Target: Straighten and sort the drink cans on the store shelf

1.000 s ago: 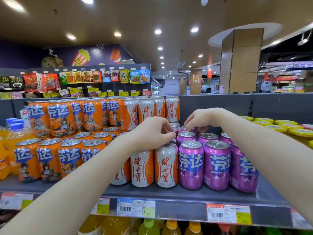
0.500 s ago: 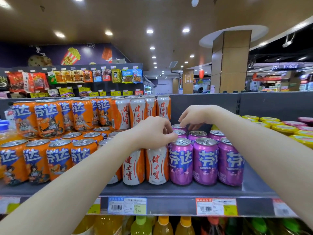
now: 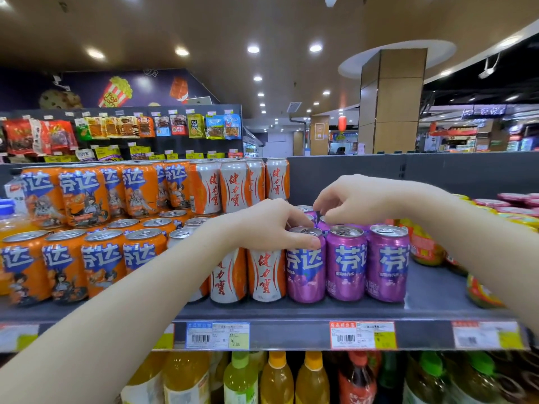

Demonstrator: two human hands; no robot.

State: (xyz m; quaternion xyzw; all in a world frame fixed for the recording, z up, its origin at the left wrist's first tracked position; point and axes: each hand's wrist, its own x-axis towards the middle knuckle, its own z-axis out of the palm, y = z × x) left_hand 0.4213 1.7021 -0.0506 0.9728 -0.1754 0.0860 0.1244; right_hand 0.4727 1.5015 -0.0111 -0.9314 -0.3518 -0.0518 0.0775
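Fingers of the left hand (image 3: 271, 225) gripped the front purple can (image 3: 306, 275) by its top; right hand (image 3: 358, 199) curled over rear purple cans (image 3: 304, 209); its hold could not be told.

The purple metal drink cans (image 3: 346, 263) look smooth and glossy to me, with bare silvery lids. The orange metal cans (image 3: 102, 266) and the white-and-orange striped metal cans (image 3: 267, 275) shine the same way. The dark grey metal shelf (image 3: 431, 290) is matt, its paper price labels (image 3: 362, 334) slightly sheeny. The yellow plastic bottles (image 3: 276, 380) below look slick.
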